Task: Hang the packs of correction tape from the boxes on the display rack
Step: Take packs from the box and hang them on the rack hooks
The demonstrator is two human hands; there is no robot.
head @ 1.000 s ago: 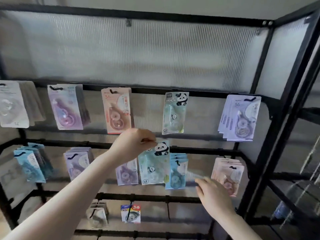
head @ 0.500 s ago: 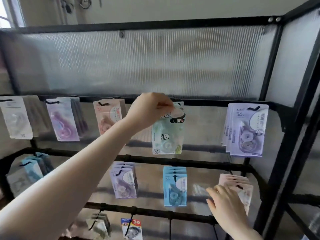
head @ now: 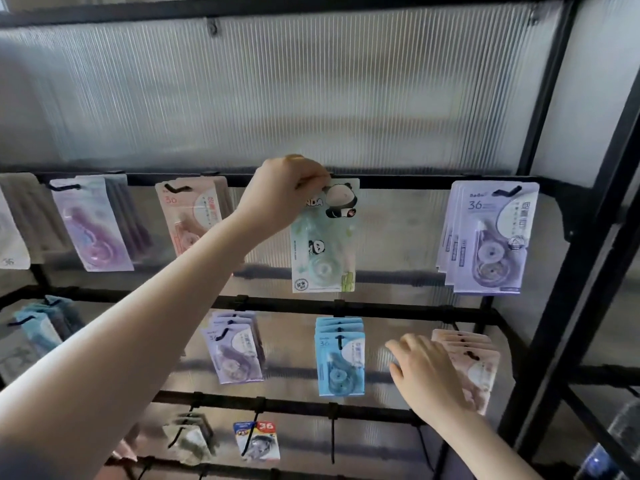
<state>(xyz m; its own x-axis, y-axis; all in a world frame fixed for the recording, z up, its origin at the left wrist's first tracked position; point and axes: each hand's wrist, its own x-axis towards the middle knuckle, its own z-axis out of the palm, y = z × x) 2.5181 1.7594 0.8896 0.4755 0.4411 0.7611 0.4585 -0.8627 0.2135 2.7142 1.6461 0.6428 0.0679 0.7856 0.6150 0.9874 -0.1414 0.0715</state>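
Panda pack (head: 323, 244): top-left corner and hanging hole hidden under the left hand (head: 280, 194).
Grey-white packs (head: 12, 233): cut by the left edge.
Peach packs (head: 479, 365): partly behind the right hand (head: 427, 374).

Mint-green panda correction tape pack (head: 323, 244), upright, top edge pinched at top bar of black display rack (head: 415, 181), purple packs (head: 485, 237) hanging far right same row, pink packs (head: 188, 213) and lilac packs (head: 91, 223) left, blue packs (head: 341, 358) below
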